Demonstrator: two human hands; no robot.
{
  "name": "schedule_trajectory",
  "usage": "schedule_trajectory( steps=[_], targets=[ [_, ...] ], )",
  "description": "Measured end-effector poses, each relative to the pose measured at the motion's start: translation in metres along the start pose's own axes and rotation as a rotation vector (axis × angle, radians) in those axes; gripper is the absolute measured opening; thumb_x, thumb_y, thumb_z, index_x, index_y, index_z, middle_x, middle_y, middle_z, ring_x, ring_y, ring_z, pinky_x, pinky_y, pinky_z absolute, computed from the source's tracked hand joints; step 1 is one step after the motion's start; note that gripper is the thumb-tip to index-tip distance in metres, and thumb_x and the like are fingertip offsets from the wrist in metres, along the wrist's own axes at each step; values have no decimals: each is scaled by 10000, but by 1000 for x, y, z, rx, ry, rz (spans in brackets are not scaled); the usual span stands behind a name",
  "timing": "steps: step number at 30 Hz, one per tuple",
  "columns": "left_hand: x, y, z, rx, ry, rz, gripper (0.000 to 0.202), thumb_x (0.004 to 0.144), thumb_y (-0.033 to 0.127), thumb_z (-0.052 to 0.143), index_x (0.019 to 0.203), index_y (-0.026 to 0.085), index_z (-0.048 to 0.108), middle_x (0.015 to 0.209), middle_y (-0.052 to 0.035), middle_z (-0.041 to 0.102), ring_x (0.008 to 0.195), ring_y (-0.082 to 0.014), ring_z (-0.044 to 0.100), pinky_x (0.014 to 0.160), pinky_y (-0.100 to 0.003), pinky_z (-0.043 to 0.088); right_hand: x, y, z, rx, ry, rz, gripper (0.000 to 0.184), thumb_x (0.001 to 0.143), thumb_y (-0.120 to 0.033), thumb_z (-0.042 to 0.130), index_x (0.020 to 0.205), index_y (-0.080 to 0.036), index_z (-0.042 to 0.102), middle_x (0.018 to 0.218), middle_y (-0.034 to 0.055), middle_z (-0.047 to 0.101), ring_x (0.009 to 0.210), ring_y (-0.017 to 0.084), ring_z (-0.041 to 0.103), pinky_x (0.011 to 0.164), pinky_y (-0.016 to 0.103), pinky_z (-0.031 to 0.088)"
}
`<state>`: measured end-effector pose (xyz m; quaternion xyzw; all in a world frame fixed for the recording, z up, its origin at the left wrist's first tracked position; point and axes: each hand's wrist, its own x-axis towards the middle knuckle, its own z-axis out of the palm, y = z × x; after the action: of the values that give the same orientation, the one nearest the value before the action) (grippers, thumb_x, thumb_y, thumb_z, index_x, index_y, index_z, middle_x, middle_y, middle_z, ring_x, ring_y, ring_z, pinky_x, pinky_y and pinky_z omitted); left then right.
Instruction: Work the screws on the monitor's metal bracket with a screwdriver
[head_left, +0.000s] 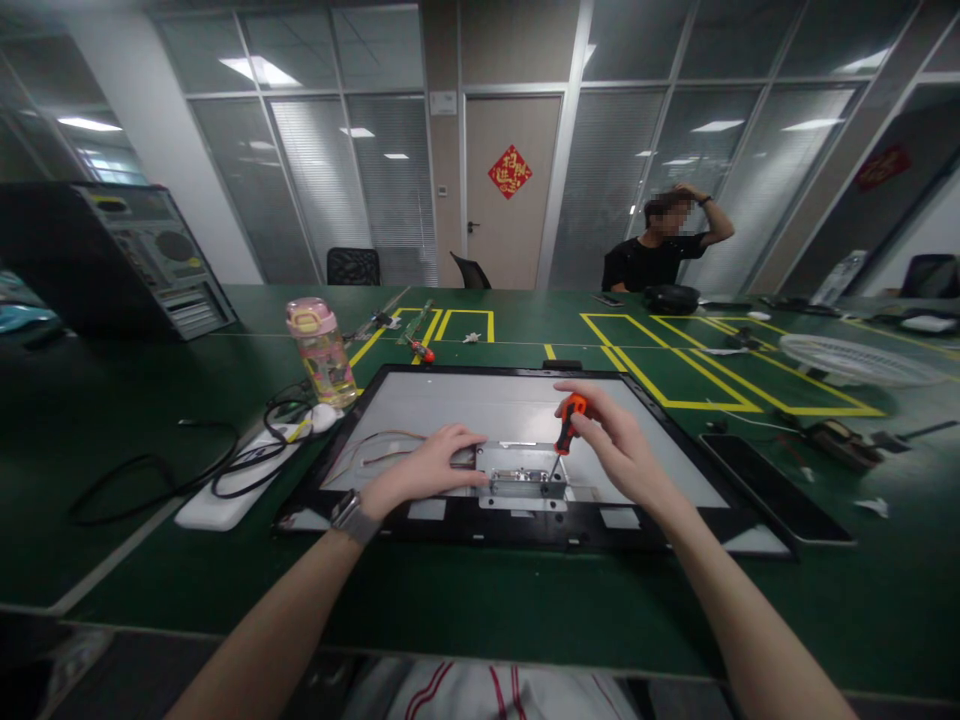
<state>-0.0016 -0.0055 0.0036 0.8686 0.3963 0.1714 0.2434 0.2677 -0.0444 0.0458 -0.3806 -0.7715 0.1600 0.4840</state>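
A flat display panel [465,395] with a black frame lies on the green table in front of me. On its lower middle sits a silver metal bracket [517,492] with holes and a raised hinge-like part. My left hand [439,462] grips the bracket's left edge between thumb and fingers, a watch on its wrist. In my right hand [611,440] is a red-and-black screwdriver [570,420], held nearly upright, slightly tilted. Its shaft points down to the bracket's right side; whether the tip sits in a screw is too small to tell. Thin wires [375,447] run across the panel left of the bracket.
A pink-lidded bottle [322,350] and a white power strip [240,485] with black cables stand left. A second screwdriver [421,350] lies behind the panel. Right are a long dark panel [772,490] and a racket-shaped object [855,355]. Another person [649,255] sits across the table.
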Motion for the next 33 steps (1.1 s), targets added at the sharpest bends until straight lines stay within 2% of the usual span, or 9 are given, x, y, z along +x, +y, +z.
schedule_trajectory(
  steps=[4, 7, 10, 14, 18, 20, 23, 27, 33],
  targets=[
    [0, 2, -1, -2, 1, -5, 570, 805, 510, 602, 1287, 222, 500, 1154, -58, 509, 1092, -227, 504, 976, -297, 363, 1, 2, 1, -49, 75, -14, 306, 857, -298, 567, 1157, -233, 563, 805, 19, 567, 687, 158, 546, 682, 321, 473],
    [0, 2, -1, -16, 2, -4, 570, 802, 513, 604, 1286, 229, 502, 1154, -58, 506, 1092, -230, 504, 977, -301, 362, 1, 1, 0, 47, 39, -2, 346, 878, -273, 516, 1222, -237, 516, 849, 26, 588, 723, 160, 562, 696, 322, 482],
    [0, 1, -1, -32, 3, -8, 576, 795, 525, 602, 1287, 244, 502, 1147, -57, 509, 1082, -235, 506, 974, -318, 367, 0, 1, -1, 75, 28, 9, 286, 899, -269, 464, 1172, -236, 545, 858, 31, 605, 724, 161, 567, 682, 316, 479],
    [0, 2, -1, -44, 5, -10, 571, 792, 516, 609, 1282, 242, 507, 1149, -58, 512, 1096, -239, 502, 984, -325, 361, 0, 0, 0, 2, 86, 18, 256, 857, -301, 555, 1100, -231, 597, 806, 19, 591, 712, 163, 566, 679, 307, 478],
    [-1, 4, -2, -27, -2, -12, 571, 796, 501, 615, 1281, 217, 509, 1154, -63, 510, 1105, -235, 498, 987, -308, 358, 0, -2, 1, 131, 82, 34, 355, 842, -273, 581, 1186, -235, 506, 830, 18, 611, 740, 162, 592, 716, 317, 497],
    [0, 4, -2, -20, 2, -9, 565, 801, 496, 612, 1280, 214, 509, 1153, -63, 510, 1102, -233, 498, 984, -306, 360, 0, -1, 2, 174, 80, 34, 307, 841, -267, 585, 1136, -232, 508, 842, 22, 618, 764, 167, 601, 728, 322, 500],
    [0, 4, -1, -15, 6, -5, 560, 801, 504, 606, 1278, 226, 511, 1140, -59, 515, 1087, -233, 506, 976, -314, 366, 0, 2, 2, 107, 84, 29, 200, 859, -275, 559, 1052, -223, 565, 871, 36, 613, 785, 175, 597, 741, 333, 495],
    [0, 2, -1, -19, 6, -3, 575, 798, 522, 599, 1287, 235, 502, 1145, -59, 514, 1093, -239, 505, 977, -324, 365, 0, 4, 2, 35, 99, 24, 258, 856, -285, 567, 1108, -230, 588, 866, 31, 601, 760, 169, 586, 742, 339, 496],
    [0, 2, -1, -24, 5, 2, 568, 796, 516, 605, 1280, 235, 509, 1146, -57, 513, 1096, -239, 502, 974, -308, 364, 1, -1, 4, 115, 108, 47, 325, 841, -275, 576, 1161, -224, 542, 858, 27, 615, 765, 168, 606, 730, 331, 507]
  ],
)
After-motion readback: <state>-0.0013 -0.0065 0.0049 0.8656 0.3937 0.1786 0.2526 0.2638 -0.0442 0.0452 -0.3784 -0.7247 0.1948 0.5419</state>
